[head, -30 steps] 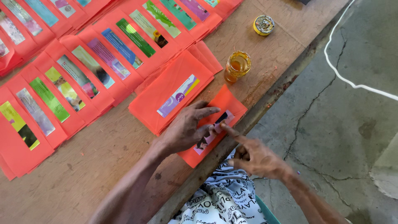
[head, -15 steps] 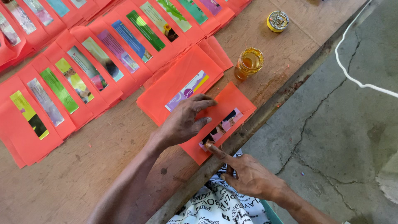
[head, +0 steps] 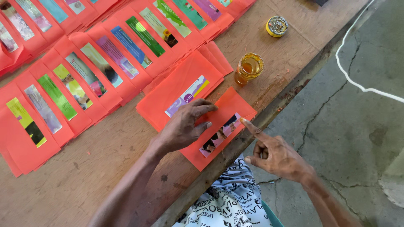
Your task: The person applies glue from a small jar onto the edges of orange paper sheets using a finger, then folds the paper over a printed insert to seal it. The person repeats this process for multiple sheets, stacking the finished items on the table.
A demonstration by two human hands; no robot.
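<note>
The left hand [head: 185, 128] presses flat, grasping nothing, on the orange card [head: 219, 126] at the desk [head: 105, 168] edge, while the right hand [head: 275, 155], empty with index finger out, should rub the picture strip [head: 221, 134] firmly from the end.

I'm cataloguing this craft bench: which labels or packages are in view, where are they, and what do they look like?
Picture strip: glued on the orange card at the table edge, under the left hand, by the right hand's forefinger; long, dark and pink.
Orange cards with coloured strips: overlapping rows, upper left.
Glass jar: amber, open.
Yellow lid: round, beyond the jar.
</note>
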